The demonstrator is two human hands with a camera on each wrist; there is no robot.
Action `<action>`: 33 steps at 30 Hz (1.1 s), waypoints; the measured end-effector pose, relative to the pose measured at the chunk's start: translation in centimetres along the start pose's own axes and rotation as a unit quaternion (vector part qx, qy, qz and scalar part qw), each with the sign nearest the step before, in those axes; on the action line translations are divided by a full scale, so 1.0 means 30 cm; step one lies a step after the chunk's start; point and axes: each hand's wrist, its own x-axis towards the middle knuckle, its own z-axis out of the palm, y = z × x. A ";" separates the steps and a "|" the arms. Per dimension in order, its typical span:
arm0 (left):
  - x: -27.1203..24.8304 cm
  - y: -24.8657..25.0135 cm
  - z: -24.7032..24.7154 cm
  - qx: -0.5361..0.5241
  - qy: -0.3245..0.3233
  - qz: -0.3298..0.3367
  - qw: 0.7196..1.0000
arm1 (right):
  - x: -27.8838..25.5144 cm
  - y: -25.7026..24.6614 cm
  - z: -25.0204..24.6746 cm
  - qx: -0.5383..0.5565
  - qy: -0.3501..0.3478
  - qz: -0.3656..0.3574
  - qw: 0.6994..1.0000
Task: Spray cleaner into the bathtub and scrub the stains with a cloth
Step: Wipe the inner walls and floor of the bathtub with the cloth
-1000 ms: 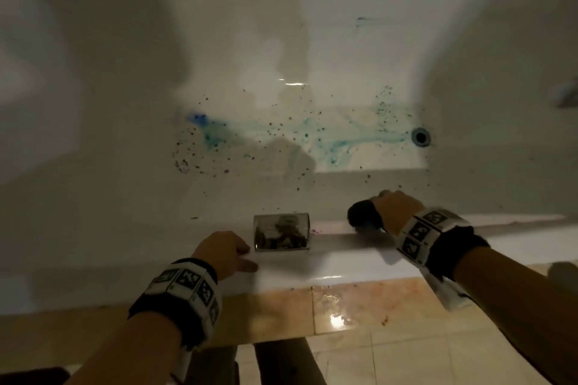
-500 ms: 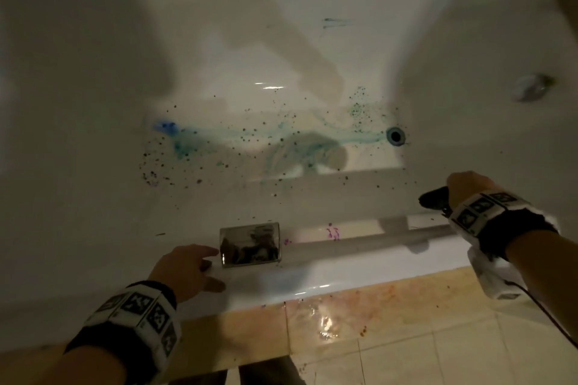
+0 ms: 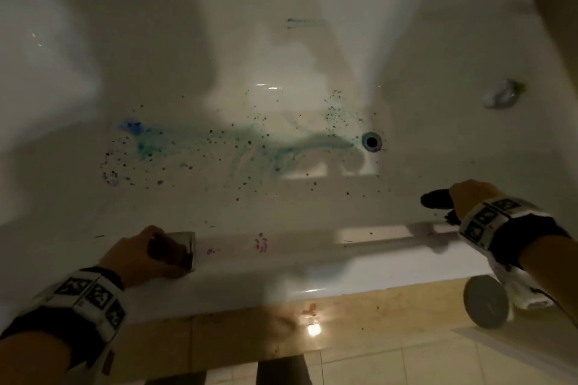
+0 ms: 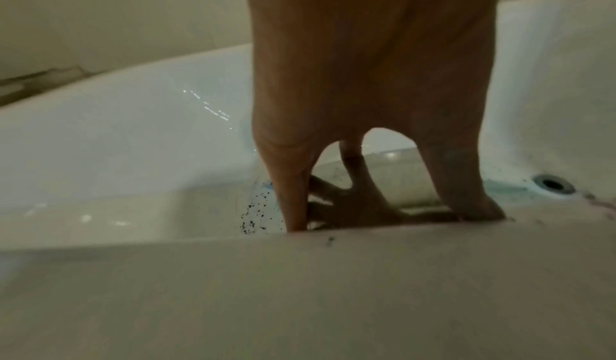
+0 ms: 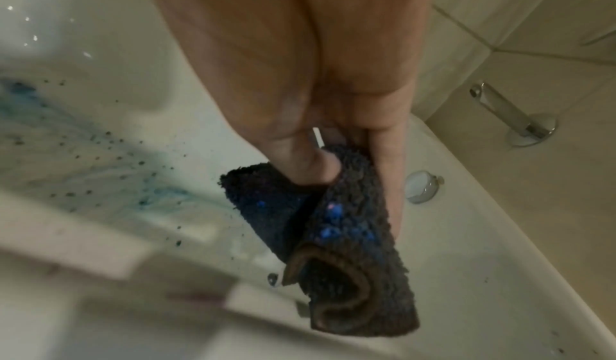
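The white bathtub (image 3: 312, 56) has teal-blue stains (image 3: 275, 150) and dark speckles across its floor, running toward the drain (image 3: 371, 141). My right hand (image 3: 469, 197) hovers over the near rim at the right and grips a folded dark cloth (image 3: 434, 199). In the right wrist view the cloth (image 5: 350, 234) hangs from thumb and fingers (image 5: 320, 170), flecked with blue. My left hand (image 3: 147, 251) rests on a chrome handle (image 3: 186, 248) on the near rim. Its spread fingers (image 4: 466, 197) press on the mirrored metal. I see no spray bottle for certain.
Purple marks (image 3: 261, 242) dot the rim between my hands. A round chrome overflow knob (image 3: 500, 94) sits on the tub's right wall, and a chrome spout (image 5: 513, 115) juts from the tiled wall. A grey disc-shaped thing (image 3: 486, 302) shows below my right wrist. Wet tiles (image 3: 312, 328) lie in front.
My right hand has carried the cloth to the right along the rim, off the purple marks. My left hand has slid forward onto the chrome handle.
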 end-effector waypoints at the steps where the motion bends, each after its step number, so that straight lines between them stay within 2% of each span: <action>1: 0.002 0.007 0.014 -0.002 0.026 -0.011 1.000 | 0.017 0.036 0.017 -0.006 -0.002 0.001 1.000; 6: 0.007 0.018 0.026 -0.011 0.054 -0.035 0.998 | 0.058 0.068 0.115 -0.035 -0.026 -0.002 0.999; 9: -0.003 0.024 0.024 -0.018 0.053 -0.047 0.997 | 0.054 0.008 0.114 -0.083 -0.035 0.009 0.996; 12: -0.012 0.034 0.024 -0.018 0.059 -0.047 0.997 | 0.044 -0.080 0.119 -0.049 -0.038 0.004 0.998; 16: -0.015 0.033 0.025 -0.007 0.061 -0.044 0.997 | 0.003 -0.248 0.166 -0.130 -0.053 -0.086 0.986; 20: 0.008 0.009 0.024 -0.015 0.058 -0.046 0.997 | -0.074 -0.463 0.232 -0.206 -0.080 -0.228 0.948; 24: 0.028 -0.005 0.026 -0.027 0.057 -0.040 0.997 | -0.154 -0.653 0.309 -0.141 -0.118 -0.309 0.933; 26: 0.029 -0.009 0.025 -0.029 0.046 -0.036 0.998 | -0.175 -0.699 0.328 -0.052 -0.169 -0.278 0.944; 27: 0.028 -0.008 0.022 -0.027 0.041 -0.031 0.998 | -0.174 -0.703 0.322 -0.006 -0.170 -0.266 0.949; 30: 0.033 0.007 0.006 0.058 0.038 -0.013 0.998 | -0.110 -0.641 0.245 -0.022 -0.105 -0.283 0.953; 33: 0.042 0.056 -0.007 0.125 0.041 0.049 0.990 | -0.014 -0.478 0.107 -0.086 0.000 -0.272 0.958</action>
